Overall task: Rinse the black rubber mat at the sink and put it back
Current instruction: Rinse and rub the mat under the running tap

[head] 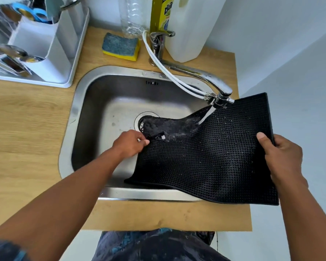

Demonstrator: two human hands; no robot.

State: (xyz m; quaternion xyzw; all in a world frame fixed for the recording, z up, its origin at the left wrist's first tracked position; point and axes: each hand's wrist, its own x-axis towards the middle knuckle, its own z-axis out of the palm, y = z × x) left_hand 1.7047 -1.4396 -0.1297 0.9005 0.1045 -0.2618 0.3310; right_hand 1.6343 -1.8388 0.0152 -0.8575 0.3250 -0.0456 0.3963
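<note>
Both hands grip the black rubber mat (205, 159), right hand (279, 153) clamped high, left hand (130, 143) pinching its low end under the tap (205, 78).

Drain (139, 123) mostly hidden under black rubber mat (205, 157). Left hand (129, 143) fingertips tucked behind mat's edge, can't see them; right hand (282, 153) fingers hidden behind mat, only thumb shows. Dish rack (45, 59) cut off at left edge, contents blurred. Yellow bottle (161, 14), clear bottle (133, 16) cropped at top.
</note>
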